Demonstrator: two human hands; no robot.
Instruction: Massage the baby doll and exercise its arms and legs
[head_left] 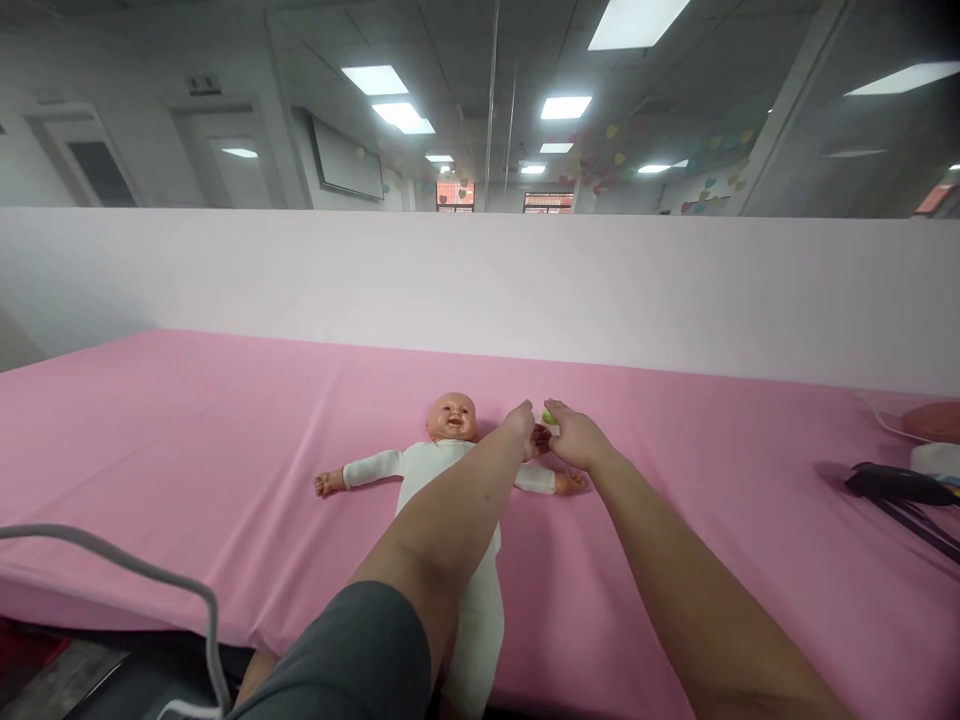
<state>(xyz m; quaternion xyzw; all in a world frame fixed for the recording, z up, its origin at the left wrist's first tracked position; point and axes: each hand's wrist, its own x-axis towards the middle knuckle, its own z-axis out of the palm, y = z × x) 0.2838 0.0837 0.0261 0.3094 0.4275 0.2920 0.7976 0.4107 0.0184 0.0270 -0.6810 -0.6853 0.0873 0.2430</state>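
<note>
A baby doll point(454, 415) in white clothes lies on its back on the pink-covered table point(262, 420), arms spread sideways. My left forearm crosses over its body. Beyond the doll's outstretched arm on the right, my left hand point(531, 430) is turned so that its fingers are partly hidden, and what it holds cannot be made out. Close beside it, my right hand point(576, 436) curves its fingers and thumb around a small green object point(549, 416), which shows at the fingertips. Both hands are just above the cloth.
Black-handled items point(900, 485) lie at the right edge, near a clear tray point(889, 420) with a brownish object. A grey cable point(112, 555) loops across the lower left. A low white partition point(480, 285) stands behind the table, with glass above it.
</note>
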